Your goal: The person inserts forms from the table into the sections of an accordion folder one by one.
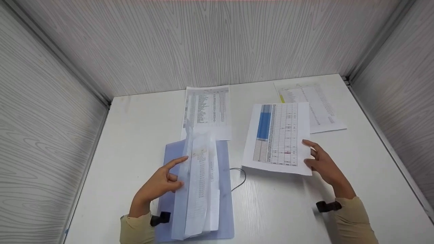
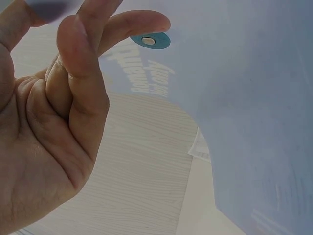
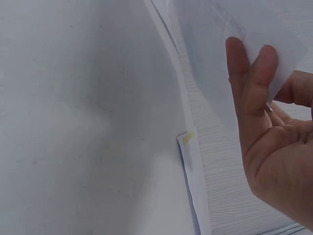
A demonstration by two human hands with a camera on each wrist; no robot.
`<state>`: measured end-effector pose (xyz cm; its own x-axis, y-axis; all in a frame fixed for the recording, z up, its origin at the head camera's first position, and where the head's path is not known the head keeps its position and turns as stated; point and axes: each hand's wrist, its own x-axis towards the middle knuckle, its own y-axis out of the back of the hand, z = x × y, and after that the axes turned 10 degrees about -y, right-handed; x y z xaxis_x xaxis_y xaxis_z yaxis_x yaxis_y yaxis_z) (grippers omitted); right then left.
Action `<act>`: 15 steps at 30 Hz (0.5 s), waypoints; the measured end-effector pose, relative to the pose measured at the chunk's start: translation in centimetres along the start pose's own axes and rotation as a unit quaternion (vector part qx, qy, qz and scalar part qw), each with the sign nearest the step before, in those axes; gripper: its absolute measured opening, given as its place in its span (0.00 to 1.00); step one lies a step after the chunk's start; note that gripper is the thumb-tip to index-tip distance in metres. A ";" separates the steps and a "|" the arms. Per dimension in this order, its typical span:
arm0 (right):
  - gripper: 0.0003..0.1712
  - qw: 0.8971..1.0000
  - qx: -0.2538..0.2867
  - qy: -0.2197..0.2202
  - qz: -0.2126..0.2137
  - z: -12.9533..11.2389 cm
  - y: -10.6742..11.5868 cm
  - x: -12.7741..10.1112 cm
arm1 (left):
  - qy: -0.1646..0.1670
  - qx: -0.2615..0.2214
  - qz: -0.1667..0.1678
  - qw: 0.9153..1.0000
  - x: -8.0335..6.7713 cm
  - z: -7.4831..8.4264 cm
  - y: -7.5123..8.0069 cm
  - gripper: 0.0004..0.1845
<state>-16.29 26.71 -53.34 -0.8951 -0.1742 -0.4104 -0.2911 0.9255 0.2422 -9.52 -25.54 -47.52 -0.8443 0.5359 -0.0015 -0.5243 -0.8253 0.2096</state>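
Observation:
A translucent blue plastic document folder (image 1: 226, 210) lies in front of me, its upper cover raised. My left hand (image 1: 157, 184) pinches that cover's left edge between thumb and fingers. Printed sheets (image 1: 200, 176) stand tilted inside the folder. The left wrist view shows a teal snap button (image 2: 149, 41) on the plastic by a fingertip. On the right, my right hand (image 1: 323, 166) pinches the right edge of a printed sheet (image 1: 281, 135) with a blue-shaded table, its near edge lifted off the table. Seen from the right wrist, fingers (image 3: 261, 73) lie against this sheet's underside.
Another printed page (image 1: 208, 108) lies behind the folder. At the back right, more paper (image 1: 315, 105) with a yellow mark lies partly under the held sheet. A thin dark cord (image 1: 244, 174) loops out from the folder's right side. Wood-grain panels (image 1: 217, 40) enclose the white table (image 1: 129, 128).

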 end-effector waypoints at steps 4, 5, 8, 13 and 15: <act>0.41 1.000 0.011 0.015 0.007 -0.4 0.4 -0.9 | 0.000 -0.002 0.000 1.000 0.0 0.0 0.0 0.41; 0.41 1.000 0.015 0.021 0.008 -0.5 0.5 -1.1 | 0.000 -0.001 0.001 1.000 0.0 0.0 0.0 0.41; 0.41 0.999 0.021 0.039 0.008 -0.9 0.6 -1.6 | 0.001 -0.002 0.001 1.000 0.0 0.0 0.0 0.41; 0.41 0.998 0.024 0.062 0.000 -1.4 0.3 -2.2 | 0.001 0.001 0.002 1.000 -0.1 0.1 0.0 0.41; 0.41 0.997 0.024 0.072 -0.003 -1.7 0.0 -2.3 | -0.001 0.007 0.002 1.000 -0.1 0.1 0.1 0.41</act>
<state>-14.77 26.55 -50.88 -0.9333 -0.2233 -0.2812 -0.2834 0.9389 0.1953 -9.43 -25.66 -47.43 -0.8463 0.5328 0.0011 -0.5192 -0.8252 0.2224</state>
